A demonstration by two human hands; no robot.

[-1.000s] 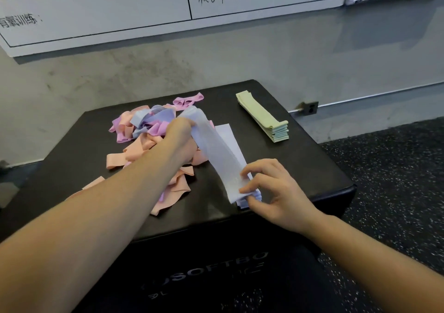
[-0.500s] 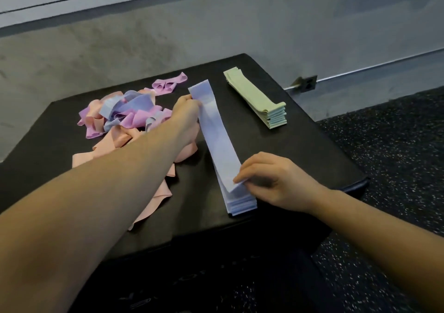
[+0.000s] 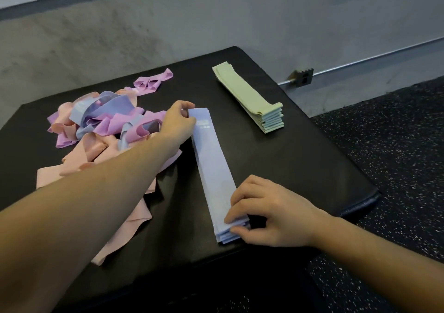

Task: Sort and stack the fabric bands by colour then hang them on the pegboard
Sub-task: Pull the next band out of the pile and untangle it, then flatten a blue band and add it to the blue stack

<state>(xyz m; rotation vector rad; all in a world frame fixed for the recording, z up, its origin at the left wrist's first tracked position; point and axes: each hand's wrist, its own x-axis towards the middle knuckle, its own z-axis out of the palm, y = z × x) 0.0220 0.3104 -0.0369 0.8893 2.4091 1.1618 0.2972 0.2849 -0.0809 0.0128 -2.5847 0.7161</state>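
Here the blue stack (image 3: 212,168) lies between both hands, left hand (image 3: 179,122) and right hand (image 3: 269,211).

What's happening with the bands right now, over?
Left hand pinches far end, right hand pinches near end of flat light-blue fabric band stack. Unsorted pink, purple, blue band heap waits left.

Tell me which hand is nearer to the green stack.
Left. The left hand holds the blue stack's far end, left of the green stack; the right hand holds its near end, farther away.
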